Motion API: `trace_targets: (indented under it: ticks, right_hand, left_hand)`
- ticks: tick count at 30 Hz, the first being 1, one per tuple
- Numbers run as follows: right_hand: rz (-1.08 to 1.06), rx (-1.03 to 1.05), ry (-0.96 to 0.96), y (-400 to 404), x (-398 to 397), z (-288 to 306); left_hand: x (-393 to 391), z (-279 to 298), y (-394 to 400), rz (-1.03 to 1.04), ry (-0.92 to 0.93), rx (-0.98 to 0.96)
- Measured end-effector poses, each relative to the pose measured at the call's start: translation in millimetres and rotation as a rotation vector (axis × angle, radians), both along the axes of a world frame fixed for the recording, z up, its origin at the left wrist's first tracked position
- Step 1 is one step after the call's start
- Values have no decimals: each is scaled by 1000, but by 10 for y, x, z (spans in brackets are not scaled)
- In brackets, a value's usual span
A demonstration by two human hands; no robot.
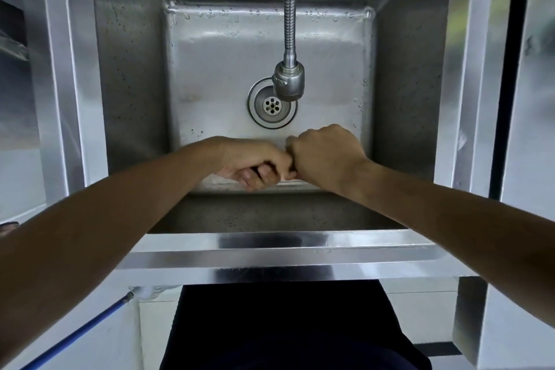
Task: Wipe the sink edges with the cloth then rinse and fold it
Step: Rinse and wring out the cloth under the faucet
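**Both fists meeting over the basin, cloth mostly hidden**

The person is holding both hands low inside the sink (pixel 279 252), on the near side of the drain (pixel 271 105), which serves here as the landmark. The left hand (pixel 255 164) is curling palm-up, fingers folded in; the right hand (pixel 326 156) is curling knuckles-up, and the two are touching knuckle to knuckle just nearer the viewer than the drain. That opposed pairing looks like a wringing or twisting grip, which would suit squeezing water out over the basin rather than over the rim.

The cloth (pixel 289 175) is barely showing: only a thin pale sliver is peeking out between the fists, so I am judging, not seeing, that both hands are clamping on it. Whether the fingers are truly closing round fabric cannot be told for certain.

The faucet head (pixel 289 81) is hanging just beyond and above the drain, with no stream visibly running. Droplets are clinging to the basin walls beyond the drain, suggesting the rinse is under way or finishing; folding is not yet done.
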State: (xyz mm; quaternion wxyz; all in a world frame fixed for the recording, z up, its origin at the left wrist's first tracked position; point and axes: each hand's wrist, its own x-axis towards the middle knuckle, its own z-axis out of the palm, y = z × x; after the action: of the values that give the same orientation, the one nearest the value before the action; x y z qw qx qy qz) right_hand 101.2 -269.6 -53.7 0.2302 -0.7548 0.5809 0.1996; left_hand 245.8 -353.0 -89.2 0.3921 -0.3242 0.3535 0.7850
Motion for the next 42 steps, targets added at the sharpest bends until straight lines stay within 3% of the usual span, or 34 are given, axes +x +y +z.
trace_targets:
  ticks: [4,7,11,17,26,33,42]
  right_hand:
    - [41,75,36,-68,44,-21]
    - [-194,202,-9,-101,94,-88]
    - [-804,458,-346,-102,148,-258]
    - [-1073,543,-639,-145,211,-216]
    - [-1354,783,-875,-76,214,-140]
    - [-1410,885,-1020,-6,305,-69]
    - [-1500,986,-1118,41,370,-89]
  left_hand:
    - [-163,-51,119,-453,55,-461]
    - [-216,-133,130,-610,129,-925]
    - [-152,-127,46,-711,255,-1379]
    - [35,-230,-36,-559,444,-1654]
    - [36,-202,-174,-471,791,-1828]
    - [92,-193,-283,-480,996,-1859]
    - [103,-255,-262,-407,1011,-1878]
